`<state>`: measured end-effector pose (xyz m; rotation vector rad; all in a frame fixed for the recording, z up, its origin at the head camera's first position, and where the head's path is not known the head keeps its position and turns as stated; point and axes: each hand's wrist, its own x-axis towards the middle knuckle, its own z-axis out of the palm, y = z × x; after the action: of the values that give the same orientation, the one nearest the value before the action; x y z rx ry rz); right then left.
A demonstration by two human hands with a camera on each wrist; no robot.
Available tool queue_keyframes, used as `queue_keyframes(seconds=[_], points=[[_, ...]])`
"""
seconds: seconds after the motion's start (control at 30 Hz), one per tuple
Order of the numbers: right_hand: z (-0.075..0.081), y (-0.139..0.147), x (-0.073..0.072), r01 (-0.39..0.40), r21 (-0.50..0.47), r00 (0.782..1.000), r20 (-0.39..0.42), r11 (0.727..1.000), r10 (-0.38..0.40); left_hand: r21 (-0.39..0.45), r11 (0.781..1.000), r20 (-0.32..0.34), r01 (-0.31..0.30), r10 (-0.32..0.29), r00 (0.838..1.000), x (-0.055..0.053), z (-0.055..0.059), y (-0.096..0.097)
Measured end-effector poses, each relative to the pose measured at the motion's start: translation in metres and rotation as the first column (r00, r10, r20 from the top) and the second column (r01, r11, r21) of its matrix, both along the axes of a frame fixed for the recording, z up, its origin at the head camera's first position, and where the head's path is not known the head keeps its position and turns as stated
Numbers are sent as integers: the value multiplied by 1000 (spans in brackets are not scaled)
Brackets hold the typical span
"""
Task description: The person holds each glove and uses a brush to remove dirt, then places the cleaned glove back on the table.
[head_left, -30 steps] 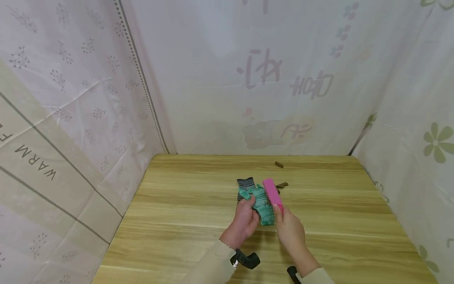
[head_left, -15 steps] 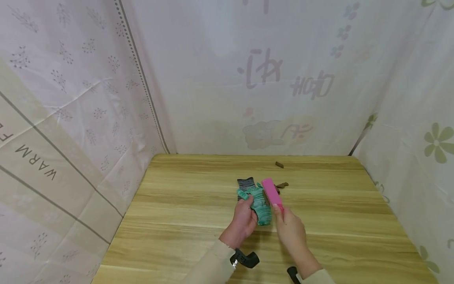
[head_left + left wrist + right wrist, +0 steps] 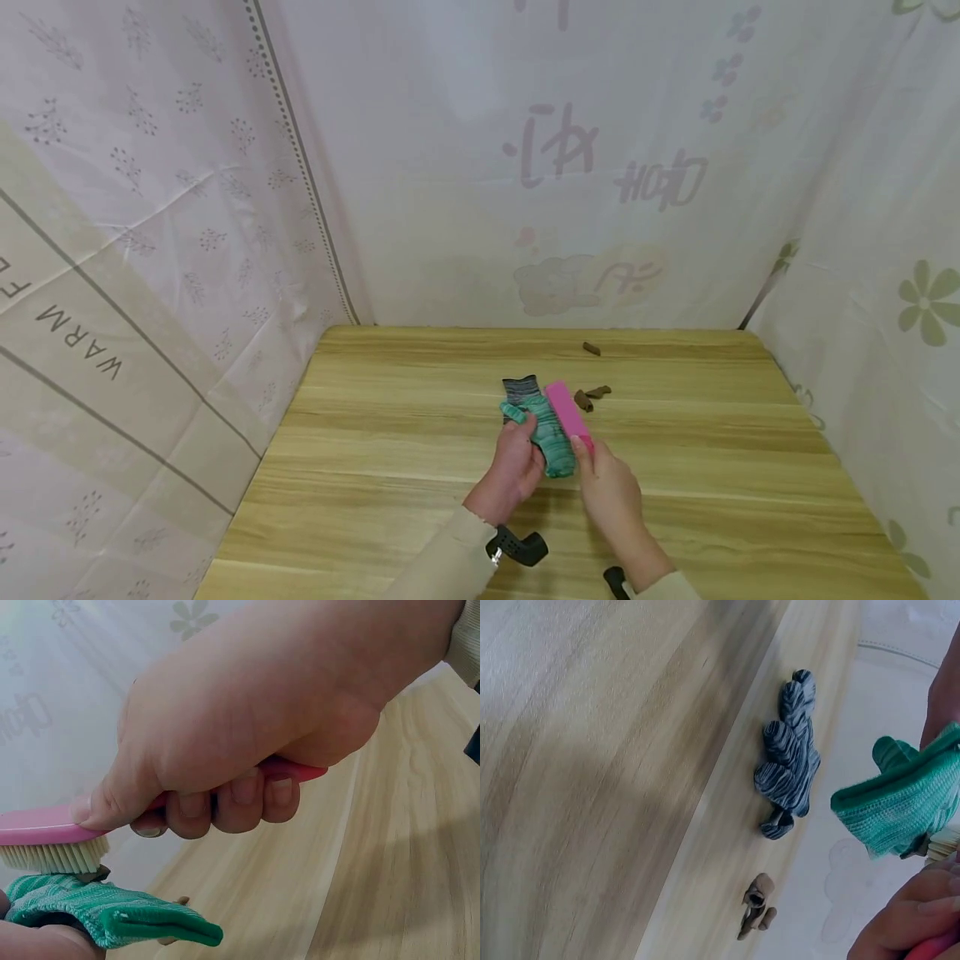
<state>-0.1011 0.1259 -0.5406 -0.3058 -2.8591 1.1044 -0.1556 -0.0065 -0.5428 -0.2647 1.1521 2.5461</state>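
Note:
My left hand (image 3: pixel 516 462) grips a small green striped knit glove (image 3: pixel 551 437) above the table, its thumb lying on top of the fabric. In my right hand (image 3: pixel 611 492) is a pink brush (image 3: pixel 41 825), held by its handle with the fingers curled round. Pale bristles (image 3: pixel 56 856) face down right over the glove. A small dark brown bit (image 3: pixel 94 874) shows between the bristle ends and the green fabric. Behind the left hand a grey-and-black striped glove (image 3: pixel 789 757) lies on the table, partly covered in the head view.
Several brown curled lumps lie on the wooden table (image 3: pixel 390 433) beyond the brush: a cluster (image 3: pixel 583 401) close to it and a single piece (image 3: pixel 592 348) near the back edge. Patterned cloth (image 3: pixel 450 167) hangs behind and on both sides.
The right hand has shifted the brush a little left and toward the person, uncovering more of the brown cluster. The green glove has tilted slightly in the left hand, which stays in place.

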Motion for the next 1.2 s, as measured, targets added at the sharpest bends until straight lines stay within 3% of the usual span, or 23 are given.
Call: queue_keyframes(seconds=[0.77,1.2], points=[[1,12,-4,34,1,999,22,999,-34,9,1000,-28,15,-15,999,2,0,-1],[0,17,-5,40,18,999,29,999,-40,-13,998,-55,59,-60,997,0,-4,-4]])
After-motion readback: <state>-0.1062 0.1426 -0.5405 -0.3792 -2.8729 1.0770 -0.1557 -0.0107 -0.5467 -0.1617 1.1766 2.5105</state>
